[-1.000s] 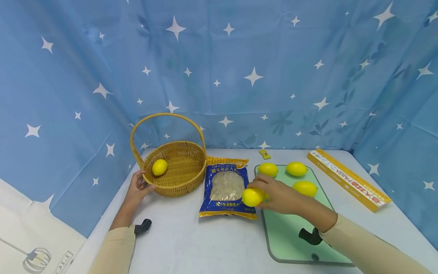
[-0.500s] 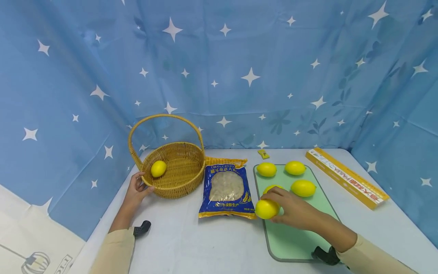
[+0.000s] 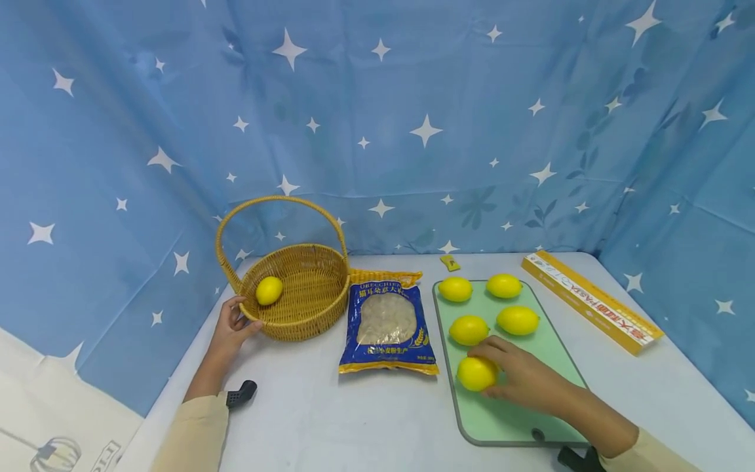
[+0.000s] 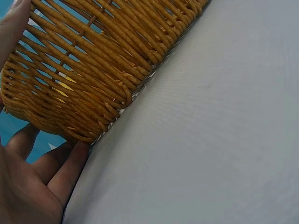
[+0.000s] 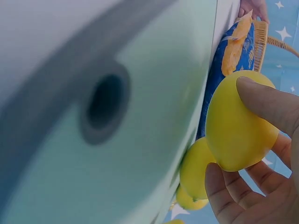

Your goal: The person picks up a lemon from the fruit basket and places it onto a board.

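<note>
A lemon (image 3: 477, 373) is pinched between the thumb and fingers of my right hand (image 3: 522, 377), low over the near left part of the green cutting board (image 3: 519, 426). In the right wrist view the thumb lies across the upper side of the held lemon (image 5: 240, 123). Several other lemons lie on the board; the nearest one (image 3: 468, 330) sits just beyond my fingers. My left hand (image 3: 231, 328) holds the near left side of the wicker basket (image 3: 307, 324), thumb at its wall and fingertips (image 4: 80, 151) by its base. One lemon (image 3: 269, 290) rests inside the basket.
Between basket and board lies a blue bag of pasta (image 3: 387, 328). A long yellow pasta box (image 3: 590, 301) lies right of the board, and a small yellow packet (image 3: 450, 263) is behind it. A blue star-patterned curtain (image 3: 377, 131) hangs behind the white table (image 3: 330, 419).
My right hand has carried the lemon from over the pasta bag's right edge, rightward and nearer, to the board. The left hand keeps its hold on the basket.
</note>
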Demonstrator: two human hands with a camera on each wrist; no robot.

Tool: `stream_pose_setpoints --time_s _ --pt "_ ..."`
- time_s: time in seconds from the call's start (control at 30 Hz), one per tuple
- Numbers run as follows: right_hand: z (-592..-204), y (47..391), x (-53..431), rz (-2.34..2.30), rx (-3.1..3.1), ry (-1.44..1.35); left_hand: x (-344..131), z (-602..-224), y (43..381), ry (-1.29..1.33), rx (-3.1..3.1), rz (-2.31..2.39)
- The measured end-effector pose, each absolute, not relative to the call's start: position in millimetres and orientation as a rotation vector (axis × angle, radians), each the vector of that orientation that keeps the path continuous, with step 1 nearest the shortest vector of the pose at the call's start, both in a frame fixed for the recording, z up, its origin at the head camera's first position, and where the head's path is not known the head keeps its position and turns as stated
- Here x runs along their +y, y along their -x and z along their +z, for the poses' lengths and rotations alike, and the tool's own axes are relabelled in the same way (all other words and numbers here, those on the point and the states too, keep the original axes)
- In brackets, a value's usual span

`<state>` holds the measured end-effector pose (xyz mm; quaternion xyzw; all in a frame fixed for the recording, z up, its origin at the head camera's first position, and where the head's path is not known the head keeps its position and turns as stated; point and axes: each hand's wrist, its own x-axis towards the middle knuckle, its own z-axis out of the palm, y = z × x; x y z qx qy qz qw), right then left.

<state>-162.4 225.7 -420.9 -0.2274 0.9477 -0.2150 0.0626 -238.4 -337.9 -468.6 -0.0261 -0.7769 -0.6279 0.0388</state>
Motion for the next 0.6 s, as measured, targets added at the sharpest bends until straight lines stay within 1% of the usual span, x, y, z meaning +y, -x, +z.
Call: stream_pose_setpoints --time_s 0.1,0.4,0.6 --pt "-423.9 159.1 228.8 -0.656 2.846 0.653 -337.1 -467.4 237.4 0.067 -2.379 -1.936" --pt "-427.8 151.3 237.1 -0.651 2.845 0.657 -340.7 -479.7 242.8 0.054 -2.377 -1.900" --pt "-427.8 149.8 240.2 -0.667 2.837 0.662 -340.3 -480.1 243.6 0.056 -2.366 -1.900"
